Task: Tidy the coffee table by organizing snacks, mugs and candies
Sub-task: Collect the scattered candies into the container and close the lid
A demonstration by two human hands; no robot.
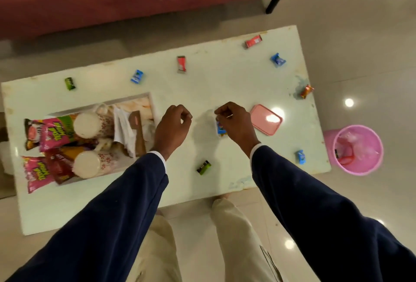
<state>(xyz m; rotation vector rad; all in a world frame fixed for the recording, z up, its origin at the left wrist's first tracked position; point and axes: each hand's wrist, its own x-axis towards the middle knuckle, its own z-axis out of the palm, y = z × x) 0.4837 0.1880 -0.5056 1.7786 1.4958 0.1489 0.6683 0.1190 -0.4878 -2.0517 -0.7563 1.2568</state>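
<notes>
Scene: a person in navy sleeves stands over a pale tabletop.
Left hand: fingers curled, holding nothing, hovering beside the tray.
Right hand: fingers curled round a blue candy above the tabletop.
Tray: left side, holding snack packets and two mugs.
Candies: scattered wrapped pieces, among them a green candy near the front edge.
Pink lid: flat, just right of the right hand.
Pink bin: on the floor, off the right end.
</notes>
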